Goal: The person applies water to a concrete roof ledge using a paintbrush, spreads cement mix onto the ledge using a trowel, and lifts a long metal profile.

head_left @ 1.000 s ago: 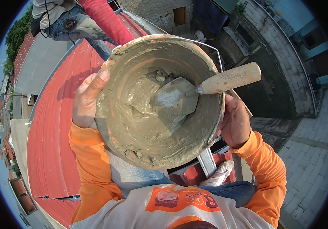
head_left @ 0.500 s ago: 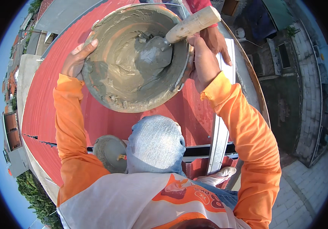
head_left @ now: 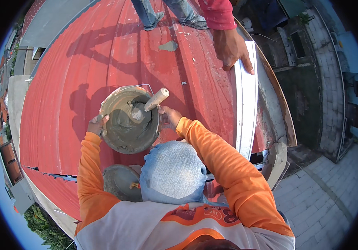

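A round bucket [head_left: 111, 102] of wet grey mortar [head_left: 125, 130] is in front of me, low over the red metal roof. My left hand [head_left: 98, 124] grips its left rim, thumb on the inner side. On the opposite rim my right hand [head_left: 170, 116] is closed, just below the trowel handle [head_left: 157, 99]. The trowel leans inside the bucket, its blade partly sunk in mortar and its pale handle sticking out over the right rim. A thin wire handle shows at the bucket's far side. Whether the base touches the roof is hidden.
A co-worker's hand [head_left: 231, 51] rests at a long silver metal channel [head_left: 245, 100] on the right; that person's shoes [head_left: 195, 21] stand farther up the roof [head_left: 62, 125]. A second grey container [head_left: 118, 181] sits by my knee [head_left: 172, 171]. Beyond the roof's right edge the ground drops away.
The bucket has gone from close before me down toward the roof, both hands still on its rim and the trowel still inside. The co-worker's legs and hand now show more fully.
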The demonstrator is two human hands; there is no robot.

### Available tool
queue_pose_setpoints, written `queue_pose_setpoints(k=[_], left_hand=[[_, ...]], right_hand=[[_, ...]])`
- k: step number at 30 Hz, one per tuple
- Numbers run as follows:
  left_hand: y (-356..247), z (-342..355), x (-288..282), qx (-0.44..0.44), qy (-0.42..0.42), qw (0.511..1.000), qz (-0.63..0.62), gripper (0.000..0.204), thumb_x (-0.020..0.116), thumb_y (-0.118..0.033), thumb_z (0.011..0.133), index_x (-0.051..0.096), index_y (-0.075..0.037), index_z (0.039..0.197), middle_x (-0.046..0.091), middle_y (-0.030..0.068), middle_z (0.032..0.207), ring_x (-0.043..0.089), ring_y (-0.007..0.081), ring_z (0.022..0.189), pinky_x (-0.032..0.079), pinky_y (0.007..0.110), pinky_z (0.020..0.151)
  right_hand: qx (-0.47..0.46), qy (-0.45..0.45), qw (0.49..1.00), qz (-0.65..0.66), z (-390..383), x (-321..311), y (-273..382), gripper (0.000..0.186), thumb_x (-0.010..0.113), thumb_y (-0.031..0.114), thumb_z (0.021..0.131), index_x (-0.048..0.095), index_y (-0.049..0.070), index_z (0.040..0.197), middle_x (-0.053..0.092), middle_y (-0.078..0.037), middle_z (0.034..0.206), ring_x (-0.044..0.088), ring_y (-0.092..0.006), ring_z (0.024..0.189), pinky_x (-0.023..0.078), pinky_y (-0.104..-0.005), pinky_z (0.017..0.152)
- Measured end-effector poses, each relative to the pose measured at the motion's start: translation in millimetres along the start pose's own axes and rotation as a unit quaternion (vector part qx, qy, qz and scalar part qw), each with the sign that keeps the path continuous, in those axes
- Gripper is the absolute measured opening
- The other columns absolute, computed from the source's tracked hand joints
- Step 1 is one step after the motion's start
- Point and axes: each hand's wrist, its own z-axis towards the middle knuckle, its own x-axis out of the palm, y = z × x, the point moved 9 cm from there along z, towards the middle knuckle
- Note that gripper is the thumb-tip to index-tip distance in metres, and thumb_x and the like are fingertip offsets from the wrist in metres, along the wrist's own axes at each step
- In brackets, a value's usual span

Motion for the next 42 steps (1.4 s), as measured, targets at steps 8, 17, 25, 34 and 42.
queue_pose_setpoints(k=[8, 17, 25, 34, 42], left_hand=[[33.4, 56.1, -39.0, 0.021, -0.018, 0.997, 0.079, 0.042, 0.076, -0.022, 0.08, 0.064, 0.0, 0.113, 0.065, 0.0005, 0.095, 0.057, 0.0088, 0.081, 0.046, 0.024, 0.074], [21.3, 64.5, -23.1, -0.009, 0.045, 0.995, 0.086, 0.05, 0.075, -0.038, 0.08, 0.062, -0.001, 0.112, 0.063, 0.0024, 0.1, 0.058, 0.0137, 0.086, 0.048, 0.027, 0.076], [19.8, 54.9, -21.0, 0.046, 0.005, 0.991, 0.124, 0.059, 0.075, -0.039, 0.08, 0.058, 0.001, 0.121, 0.061, 0.0016, 0.101, 0.056, 0.0133, 0.087, 0.046, 0.027, 0.078], [13.0, 63.5, -19.2, 0.013, 0.059, 0.998, 0.025, 0.068, 0.073, -0.033, 0.083, 0.046, 0.001, 0.135, 0.057, 0.0059, 0.117, 0.055, 0.0169, 0.1, 0.045, 0.029, 0.087], [25.8, 59.6, -24.8, -0.026, 0.046, 0.998, 0.031, 0.073, 0.073, -0.032, 0.083, 0.04, 0.003, 0.139, 0.052, 0.0088, 0.128, 0.053, 0.0195, 0.11, 0.043, 0.031, 0.093]], right_hand=[[-0.203, -0.228, 0.891, -0.336, -170.5, -62.8, 45.3, 0.032, 0.052, 0.02, 0.088, 0.059, -0.002, 0.11, 0.066, -0.014, 0.092, 0.065, -0.0241, 0.086, 0.051, -0.0342, 0.081], [-0.048, -0.684, 0.504, -0.524, -494.0, -314.0, 96.8, 0.031, 0.056, 0.028, 0.085, 0.065, 0.006, 0.105, 0.066, -0.018, 0.101, 0.062, -0.0329, 0.098, 0.047, -0.0402, 0.09], [0.272, -0.606, 0.503, -0.553, -474.7, -431.3, 78.1, 0.029, 0.053, 0.029, 0.087, 0.066, 0.026, 0.112, 0.067, -0.009, 0.108, 0.063, -0.0306, 0.103, 0.05, -0.0397, 0.089], [0.258, -0.659, 0.484, -0.515, -482.4, -451.3, 62.4, 0.025, 0.056, 0.024, 0.085, 0.07, 0.025, 0.105, 0.07, -0.007, 0.097, 0.067, -0.0256, 0.092, 0.053, -0.0345, 0.083], [0.25, -0.646, 0.488, -0.531, -489.1, -456.9, 66.9, 0.03, 0.055, 0.029, 0.085, 0.069, 0.024, 0.112, 0.07, -0.011, 0.087, 0.069, -0.0257, 0.077, 0.054, -0.036, 0.075]])
